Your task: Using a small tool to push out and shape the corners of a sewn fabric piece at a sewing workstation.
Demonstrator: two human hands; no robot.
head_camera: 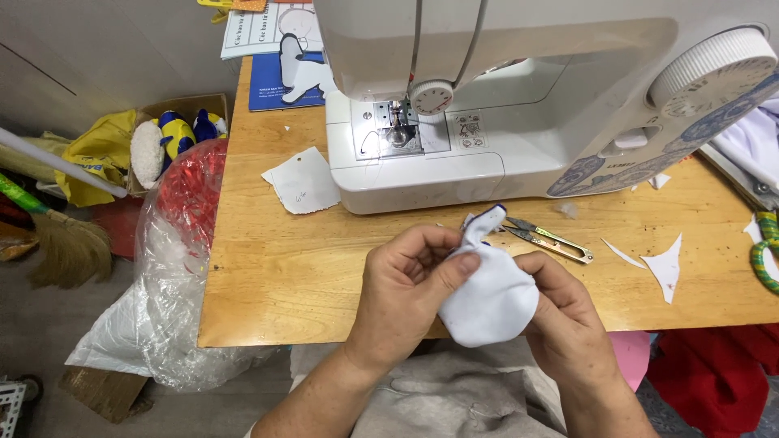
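I see both hands over the front edge of the wooden table [268,268]. My left hand [402,284] pinches the white fabric piece [491,300] at its narrow dark-edged tip, and my right hand [568,312] grasps it from the other side. The thread snips [548,237] lie just behind, before the white sewing machine [519,122].

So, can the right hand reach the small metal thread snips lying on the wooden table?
Probably yes: the thread snips lie just beyond the right hand, nothing between, though it holds the white fabric piece.
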